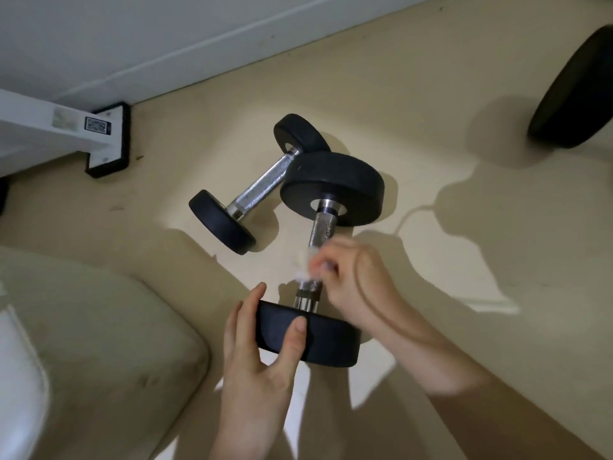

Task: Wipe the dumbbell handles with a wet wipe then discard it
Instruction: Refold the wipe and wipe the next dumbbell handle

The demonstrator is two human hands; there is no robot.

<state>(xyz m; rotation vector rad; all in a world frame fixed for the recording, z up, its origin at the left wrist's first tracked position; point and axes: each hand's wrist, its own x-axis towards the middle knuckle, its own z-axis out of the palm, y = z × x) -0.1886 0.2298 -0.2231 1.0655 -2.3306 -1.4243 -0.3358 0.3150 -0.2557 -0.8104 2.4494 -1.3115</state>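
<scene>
Two black dumbbells with chrome handles lie on the beige floor. On the larger dumbbell (323,227), nearest me, my left hand (262,353) grips the near black head, thumb on top and fingers round its left edge. A crumpled white wet wipe (303,265) sits against the lower half of its knurled handle, and my right hand (348,273) holds it there, fingers curled around wipe and bar. This hand is blurred. The smaller dumbbell (258,187) lies behind, its far head partly hidden by the larger one's far head.
A white metal frame leg with a black foot (106,144) stands at the left by the skirting board. A pale padded cushion (83,343) fills the lower left. A big black disc (577,94) leans at the right edge. Bare floor lies to the right.
</scene>
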